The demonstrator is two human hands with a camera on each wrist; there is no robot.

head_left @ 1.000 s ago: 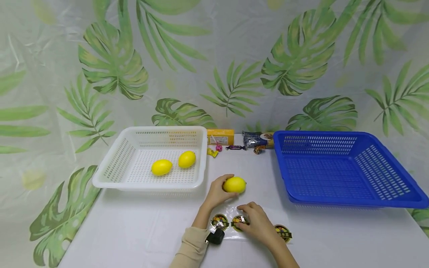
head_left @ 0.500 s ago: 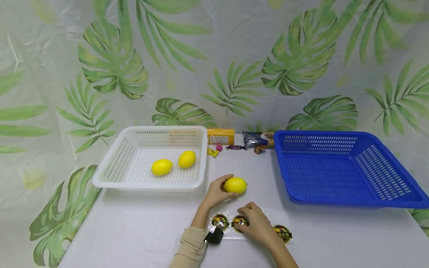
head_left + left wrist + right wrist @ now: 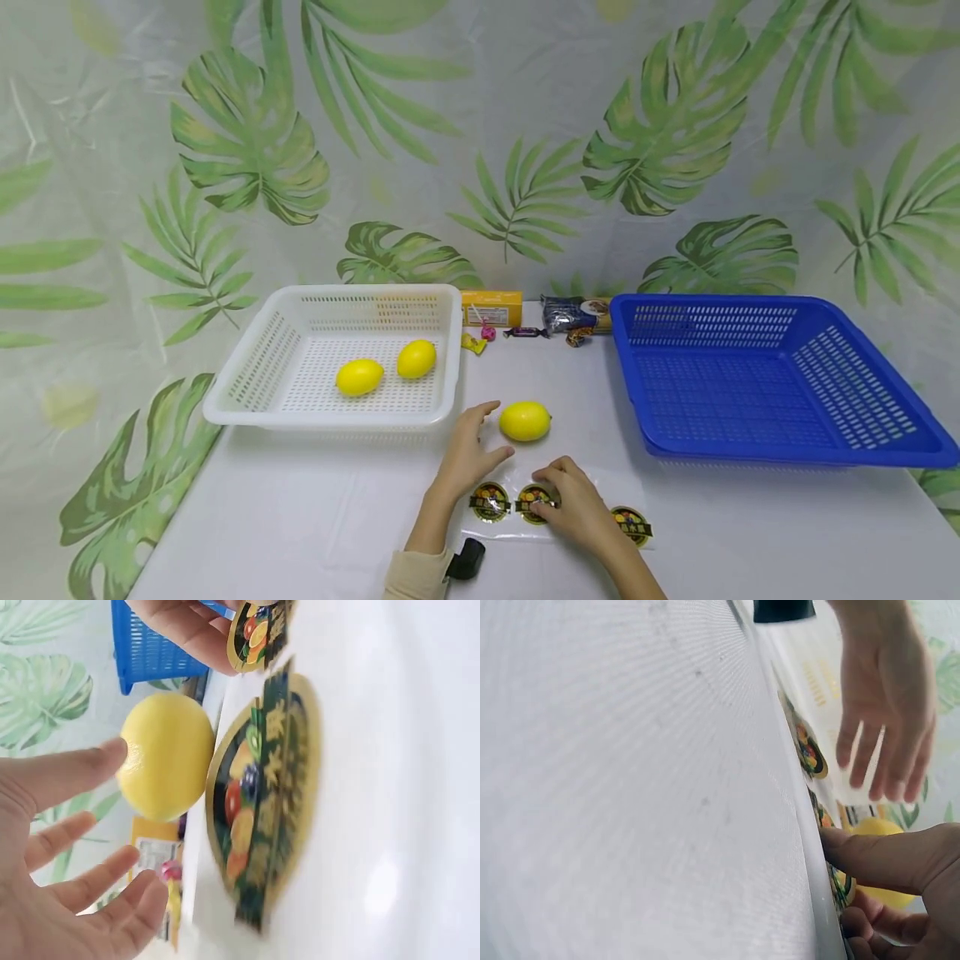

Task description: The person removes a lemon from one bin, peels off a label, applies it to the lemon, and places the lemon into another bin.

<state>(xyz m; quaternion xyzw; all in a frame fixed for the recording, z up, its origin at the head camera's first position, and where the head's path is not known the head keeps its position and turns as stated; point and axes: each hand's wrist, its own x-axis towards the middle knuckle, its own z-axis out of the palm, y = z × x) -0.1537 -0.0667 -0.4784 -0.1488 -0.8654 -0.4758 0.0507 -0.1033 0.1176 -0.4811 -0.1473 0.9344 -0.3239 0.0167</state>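
A yellow lemon (image 3: 525, 421) lies on the white table, beyond a clear sheet (image 3: 506, 529) bearing round dark fruit stickers. My left hand (image 3: 465, 454) is just left of the lemon, fingers spread and thumb apart, holding nothing. In the left wrist view, its thumb overlaps the edge of the lemon (image 3: 169, 757). My right hand (image 3: 577, 504) is over the sheet, thumb and forefinger bent at the middle sticker (image 3: 534, 504). The right wrist view has that thumb (image 3: 874, 859) right at the sticker, with the other fingers curled. Another sticker (image 3: 491, 502) shows to its left, a third (image 3: 632, 527) to its right.
A white basket (image 3: 330, 417) with two lemons stands at the left, a blue basket (image 3: 637, 400) at the right. Between them at the back are a yellow box (image 3: 491, 308), a dark packet (image 3: 562, 315) and several wrapped sweets (image 3: 527, 332). A leaf-patterned sheet hangs behind.
My left hand has let go of the lemon and drawn back toward the near left, its fingers spreading. The lemon stays on the table. My right hand keeps its place at the middle sticker.
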